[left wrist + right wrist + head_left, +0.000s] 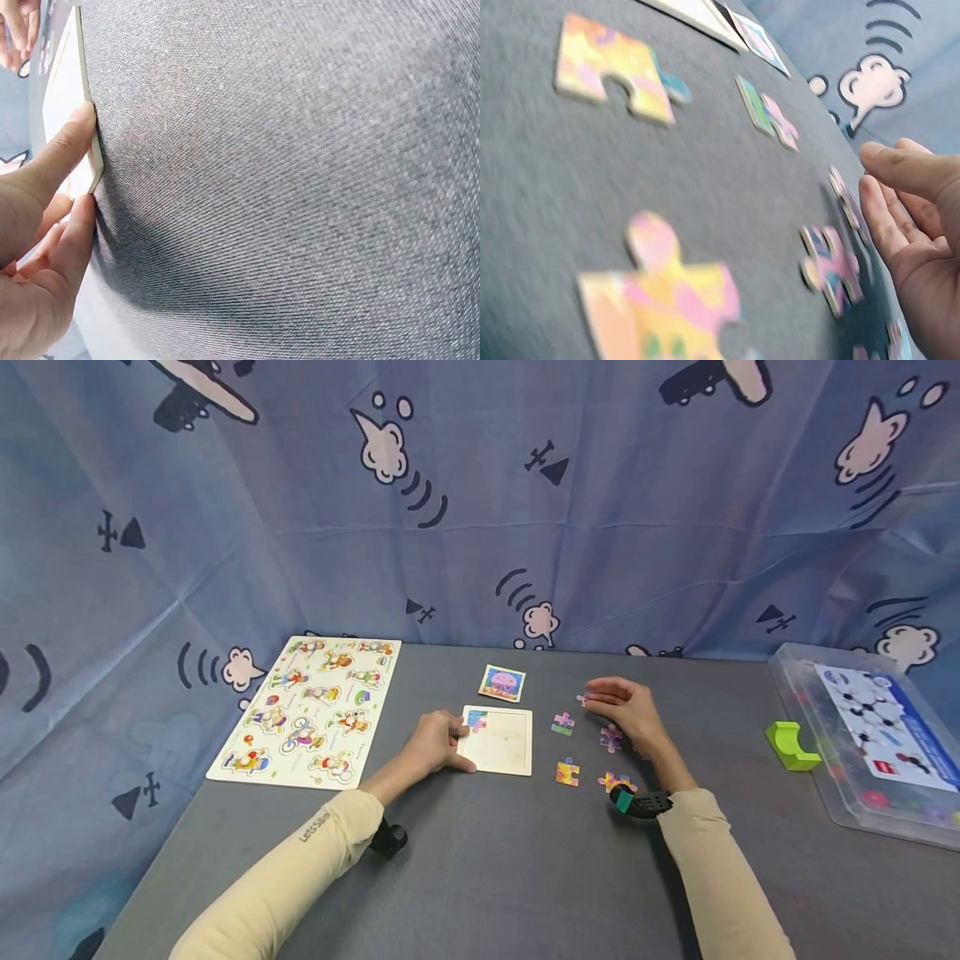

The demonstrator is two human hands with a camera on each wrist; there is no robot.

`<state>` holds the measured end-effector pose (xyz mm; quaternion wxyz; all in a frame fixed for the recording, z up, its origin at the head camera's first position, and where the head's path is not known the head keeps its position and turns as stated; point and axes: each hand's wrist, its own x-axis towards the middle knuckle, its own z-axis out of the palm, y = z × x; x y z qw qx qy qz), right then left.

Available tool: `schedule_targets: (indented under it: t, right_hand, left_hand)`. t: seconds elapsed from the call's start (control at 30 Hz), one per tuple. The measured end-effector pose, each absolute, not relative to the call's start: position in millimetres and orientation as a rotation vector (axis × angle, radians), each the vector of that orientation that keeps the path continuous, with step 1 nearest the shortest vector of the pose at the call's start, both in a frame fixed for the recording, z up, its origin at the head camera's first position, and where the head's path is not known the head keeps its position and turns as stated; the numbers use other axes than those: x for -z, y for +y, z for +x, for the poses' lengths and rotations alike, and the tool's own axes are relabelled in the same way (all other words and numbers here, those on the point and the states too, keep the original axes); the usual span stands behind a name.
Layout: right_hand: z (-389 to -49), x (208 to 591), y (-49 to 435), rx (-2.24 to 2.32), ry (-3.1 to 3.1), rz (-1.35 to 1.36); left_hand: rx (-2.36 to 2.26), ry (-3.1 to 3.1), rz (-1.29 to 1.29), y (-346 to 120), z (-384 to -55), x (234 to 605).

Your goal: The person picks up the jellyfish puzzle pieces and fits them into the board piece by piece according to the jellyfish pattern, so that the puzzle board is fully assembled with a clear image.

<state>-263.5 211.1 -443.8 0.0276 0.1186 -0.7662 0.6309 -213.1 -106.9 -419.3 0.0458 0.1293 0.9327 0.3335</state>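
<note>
Two bare hands work over the gray table point(525, 860). Left hand point(438, 743) comes in from 7 o'clock, thumb and fingers spread to pinch the white puzzle tray point(506, 743) at its 8 o'clock corner; one fitted piece point(476, 720) sits at the tray's 10 o'clock. Right hand point(626, 710), at the tray's 2 o'clock, bends toward 10, its fingers loosely extended, grasping nothing, beside a pink puzzle piece point(582, 700) at their 9 o'clock; contact cannot be told. The picture card point(502, 683) lies at the tray's 12.
</note>
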Motion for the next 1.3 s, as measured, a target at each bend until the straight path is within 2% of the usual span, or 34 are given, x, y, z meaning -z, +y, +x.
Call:
schedule_targets:
  t: [0.2,0.47,0.6,1.13,1.3]
  right_hand:
    - [-261,444,229,-1.922,-2.383,0.317]
    - [-262,445,248,-1.558,-2.578,0.312]
    - [-262,443,253,-1.515,-2.643,0.287]
    - [-269,443,253,-1.294,-2.82,0.16]
    - [-270,442,251,-1.276,-2.813,0.197]
  left_hand:
    - [-1.016,2.851,0.388,-106,-213,419]
    - [-1.022,2.858,0.389,-106,-215,422]
    - [-1.012,2.864,0.398,-106,-213,420]
    - [-1.031,2.853,0.406,-107,-214,421]
    - [-1.024,2.848,0.384,-106,-213,419]
